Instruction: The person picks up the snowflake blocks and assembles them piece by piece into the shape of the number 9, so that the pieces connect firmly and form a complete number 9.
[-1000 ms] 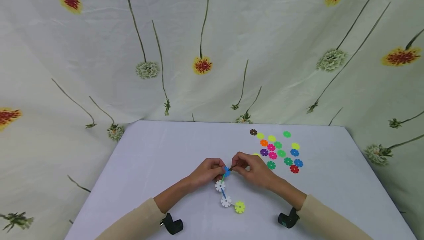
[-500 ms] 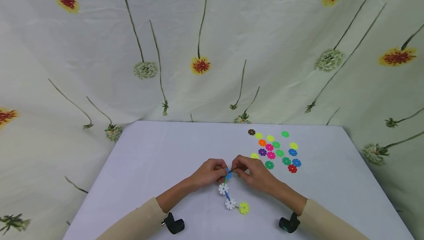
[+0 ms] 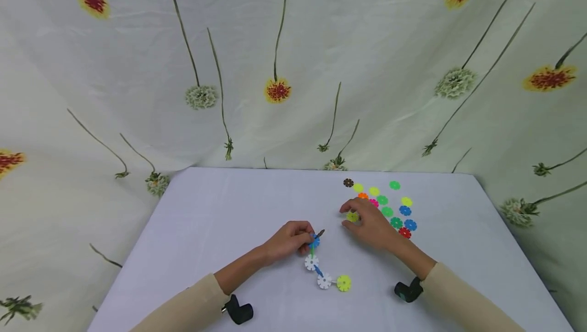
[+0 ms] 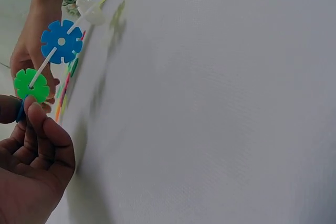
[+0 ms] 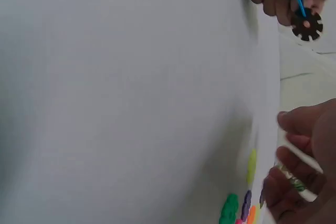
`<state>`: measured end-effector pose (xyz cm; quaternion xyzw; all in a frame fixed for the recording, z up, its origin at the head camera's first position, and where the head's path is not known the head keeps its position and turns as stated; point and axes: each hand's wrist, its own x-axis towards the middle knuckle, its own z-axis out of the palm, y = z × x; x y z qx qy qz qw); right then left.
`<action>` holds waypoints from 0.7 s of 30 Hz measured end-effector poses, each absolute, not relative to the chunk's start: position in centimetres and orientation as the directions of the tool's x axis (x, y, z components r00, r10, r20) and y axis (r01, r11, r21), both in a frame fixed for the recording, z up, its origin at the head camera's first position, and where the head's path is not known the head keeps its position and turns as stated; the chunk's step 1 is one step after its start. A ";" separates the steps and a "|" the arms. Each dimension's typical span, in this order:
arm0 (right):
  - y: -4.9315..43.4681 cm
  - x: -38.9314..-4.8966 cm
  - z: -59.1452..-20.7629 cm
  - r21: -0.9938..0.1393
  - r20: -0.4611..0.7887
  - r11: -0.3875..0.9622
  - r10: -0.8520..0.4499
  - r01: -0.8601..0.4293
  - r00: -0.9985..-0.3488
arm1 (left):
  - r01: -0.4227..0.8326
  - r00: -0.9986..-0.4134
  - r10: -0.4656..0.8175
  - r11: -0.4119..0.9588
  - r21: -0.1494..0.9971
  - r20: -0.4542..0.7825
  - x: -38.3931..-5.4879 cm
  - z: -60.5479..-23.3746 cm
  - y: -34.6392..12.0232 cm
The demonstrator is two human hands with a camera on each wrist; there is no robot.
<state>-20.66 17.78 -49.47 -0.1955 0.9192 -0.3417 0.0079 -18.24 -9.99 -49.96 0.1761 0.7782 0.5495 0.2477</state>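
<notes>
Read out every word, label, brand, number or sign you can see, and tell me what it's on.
There are none I can read.
Joined discs and loose discs: no lettering visible.
Flowered cloth: no lettering visible.
Black gadget by the right sleeve: a tiny greenish mark, too small to tell whether it is text.

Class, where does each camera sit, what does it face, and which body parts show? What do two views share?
Head: on the person's head, facing forward and down over the white table; left hand, right hand, forearms and sleeves show.
Left wrist: worn there, facing the table past the left hand; the right hand shows beyond.
Right wrist: worn there, facing table and loose discs; both hands show.
Both wrist views share the green disc.
</notes>
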 end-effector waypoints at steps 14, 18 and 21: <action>19.1 -23.1 -49.6 -0.530 0.005 0.809 -0.297 -0.255 -0.955 | -0.004 -0.822 0.539 0.319 0.948 -0.185 -18.8 -50.3 -10.8; 18.8 -23.0 -49.7 -0.580 0.025 0.764 -0.331 -0.283 -0.943 | -0.005 -0.823 0.538 0.315 0.949 -0.182 -18.8 -50.3 -10.7; 18.6 -22.7 -49.8 -0.608 0.024 0.737 -0.355 -0.296 -0.934 | -0.005 -0.824 0.536 0.318 0.948 -0.184 -18.9 -50.3 -10.6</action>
